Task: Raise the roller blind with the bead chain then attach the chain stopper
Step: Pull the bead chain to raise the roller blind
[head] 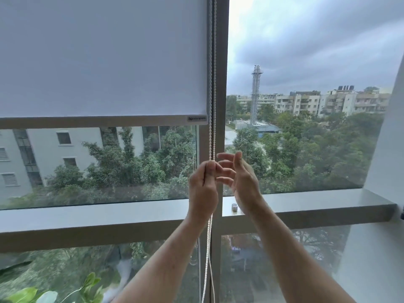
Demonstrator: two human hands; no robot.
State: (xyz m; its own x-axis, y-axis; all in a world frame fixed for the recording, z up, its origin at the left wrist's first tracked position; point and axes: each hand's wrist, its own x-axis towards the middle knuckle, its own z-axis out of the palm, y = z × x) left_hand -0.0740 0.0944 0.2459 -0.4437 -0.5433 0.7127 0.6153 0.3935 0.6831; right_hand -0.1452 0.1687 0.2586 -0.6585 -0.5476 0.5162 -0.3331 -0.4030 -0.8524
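A pale grey roller blind (102,57) covers the upper left window pane, and its bottom bar (98,121) hangs about level with the middle of the glass. The white bead chain (212,136) runs down in front of the window mullion. My left hand (202,189) grips the chain, pinching it at the fingertips, and the chain comes out below my wrist. Just to the right, my right hand (238,178) is raised with its fingers spread and holds nothing. A small clear chain stopper (234,207) sits on the window ledge, under my right wrist.
The grey window ledge (109,217) runs across the view. The mullion (220,84) divides the two panes. Green plant leaves (32,294) show at the lower left. A white wall (384,171) borders the right side.
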